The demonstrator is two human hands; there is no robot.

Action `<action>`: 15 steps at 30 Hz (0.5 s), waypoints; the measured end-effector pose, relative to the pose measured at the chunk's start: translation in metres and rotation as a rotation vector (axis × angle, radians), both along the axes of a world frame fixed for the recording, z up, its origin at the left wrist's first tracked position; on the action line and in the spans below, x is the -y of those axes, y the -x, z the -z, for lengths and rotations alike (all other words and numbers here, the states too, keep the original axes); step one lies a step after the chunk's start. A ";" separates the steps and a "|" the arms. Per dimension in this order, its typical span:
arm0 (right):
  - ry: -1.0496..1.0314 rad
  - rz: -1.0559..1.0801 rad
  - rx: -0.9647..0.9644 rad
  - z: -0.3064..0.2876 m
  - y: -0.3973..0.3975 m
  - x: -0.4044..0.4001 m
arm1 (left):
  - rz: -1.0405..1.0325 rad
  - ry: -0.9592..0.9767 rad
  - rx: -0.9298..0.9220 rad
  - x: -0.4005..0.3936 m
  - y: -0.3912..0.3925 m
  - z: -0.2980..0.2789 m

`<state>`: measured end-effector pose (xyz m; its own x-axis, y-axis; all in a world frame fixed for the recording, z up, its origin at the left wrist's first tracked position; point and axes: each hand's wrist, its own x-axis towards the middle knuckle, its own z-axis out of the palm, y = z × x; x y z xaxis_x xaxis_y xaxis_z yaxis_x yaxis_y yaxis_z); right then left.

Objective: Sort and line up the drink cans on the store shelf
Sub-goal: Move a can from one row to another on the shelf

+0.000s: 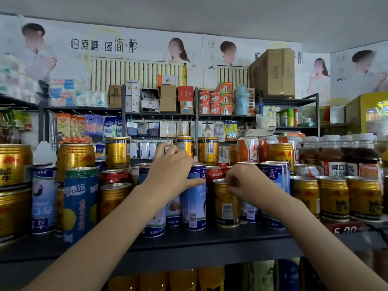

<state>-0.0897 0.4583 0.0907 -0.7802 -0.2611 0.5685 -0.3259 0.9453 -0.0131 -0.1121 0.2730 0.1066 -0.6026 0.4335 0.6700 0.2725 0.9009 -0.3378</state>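
Two cans are being handled at mid-shelf. A short gold can with a barcode label (pixel 225 203), standing at the front of the dark metal shelf (pixel 210 236), is pinched at its rim by the right hand (pixel 244 183), fingers curled over the top. Just beside it on the left, a tall blue-and-white can (pixel 194 198) is touched by the thumb of the left hand (pixel 170 171); that hand's fingers are curled over something further back, but what they hold cannot be told.

Step in hand, by judgement: a stray gold can is being taken out from among the blue ones. The next move likely calls for a straight lift clear of its close neighbours, then placement with the row of gold cans on the right (pixel 333 198).

Red cans (pixel 214 173) behind are mostly hidden by hands and front rows. More gold cans (pixel 117 152) are stacked above. Brown-drink bottles with white caps (pixel 333 156) stand far right. The left edge is blurred, and the price tag (pixel 345 229) is only partly readable.
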 end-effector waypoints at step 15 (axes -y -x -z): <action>0.203 -0.174 -0.048 0.001 0.002 -0.007 | -0.098 -0.155 -0.259 -0.019 0.000 0.029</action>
